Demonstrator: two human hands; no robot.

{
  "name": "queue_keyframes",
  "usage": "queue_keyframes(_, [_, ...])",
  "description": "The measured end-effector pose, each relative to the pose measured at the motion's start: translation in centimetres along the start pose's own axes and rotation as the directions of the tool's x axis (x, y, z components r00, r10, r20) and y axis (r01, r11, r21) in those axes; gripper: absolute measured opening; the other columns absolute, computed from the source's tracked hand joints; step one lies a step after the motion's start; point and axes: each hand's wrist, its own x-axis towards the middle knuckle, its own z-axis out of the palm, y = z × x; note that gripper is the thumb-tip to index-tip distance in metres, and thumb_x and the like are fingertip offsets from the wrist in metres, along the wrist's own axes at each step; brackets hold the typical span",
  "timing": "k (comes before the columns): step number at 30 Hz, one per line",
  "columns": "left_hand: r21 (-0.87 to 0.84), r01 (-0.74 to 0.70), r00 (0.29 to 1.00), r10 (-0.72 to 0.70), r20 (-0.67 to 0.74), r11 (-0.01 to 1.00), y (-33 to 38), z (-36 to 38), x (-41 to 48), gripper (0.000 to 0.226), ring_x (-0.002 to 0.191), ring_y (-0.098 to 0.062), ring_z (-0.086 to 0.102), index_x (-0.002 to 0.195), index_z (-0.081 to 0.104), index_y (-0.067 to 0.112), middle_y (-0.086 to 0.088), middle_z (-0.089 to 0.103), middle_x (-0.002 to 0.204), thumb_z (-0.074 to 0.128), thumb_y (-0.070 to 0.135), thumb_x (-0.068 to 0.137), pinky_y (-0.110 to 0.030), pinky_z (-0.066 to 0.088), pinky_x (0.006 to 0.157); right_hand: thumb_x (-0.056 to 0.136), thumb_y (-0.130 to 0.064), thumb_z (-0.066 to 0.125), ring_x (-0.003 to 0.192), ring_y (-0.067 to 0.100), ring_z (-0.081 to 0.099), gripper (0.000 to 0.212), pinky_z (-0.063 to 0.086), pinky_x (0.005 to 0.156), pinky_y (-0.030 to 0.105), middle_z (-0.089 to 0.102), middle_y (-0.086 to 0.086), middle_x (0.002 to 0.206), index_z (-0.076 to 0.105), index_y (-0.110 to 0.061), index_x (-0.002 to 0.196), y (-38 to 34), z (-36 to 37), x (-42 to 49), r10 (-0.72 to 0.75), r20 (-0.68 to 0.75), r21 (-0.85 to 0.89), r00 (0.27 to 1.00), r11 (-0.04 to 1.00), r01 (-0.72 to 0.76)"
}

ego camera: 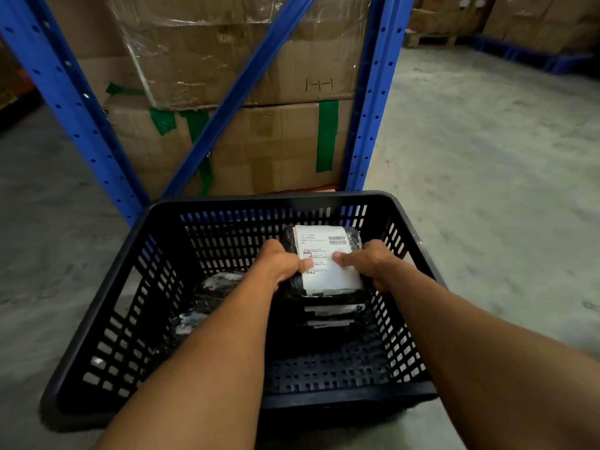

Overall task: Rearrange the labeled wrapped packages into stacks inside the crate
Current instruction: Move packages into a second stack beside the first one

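Both hands [282, 263] [373, 263] hold the labeled package [328, 258] flat, long axis pointing away.

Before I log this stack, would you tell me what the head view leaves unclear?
- Label text: too small and blurred.
- Stack count under the top package: dark and overlapping; only label edges show.
- Left-side packages: partly hidden by the left forearm.
- Fingertips of left hand and right hand: hidden behind the package's sides.

The concrete floor [487, 177] carries a black slotted crate [107, 326] at six o'clock. At twelve o'clock, just behind the crate, blue rack uprights [370, 102] stand on it, and taped cardboard boxes [259, 147] seem to rest low inside them.
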Motion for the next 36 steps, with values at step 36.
queue_keyframes(36, [0.355, 0.131, 0.913, 0.027, -0.408, 0.926, -2.1, -8.3, 2.2, 0.023, 0.107, -0.036, 0.061, 0.107, 0.064, 0.001, -0.018, 0.065, 0.118, 0.060, 0.019, 0.093, -0.034, 0.044, 0.075, 0.085, -0.012, 0.054, 0.099, 0.040, 0.065, 0.024, 0.048, 0.078, 0.033, 0.071, 0.022, 0.105, 0.071, -0.007, 0.100, -4.4, 8.3, -2.3, -0.387, -0.305, -0.365, 0.870, 0.892, 0.268])
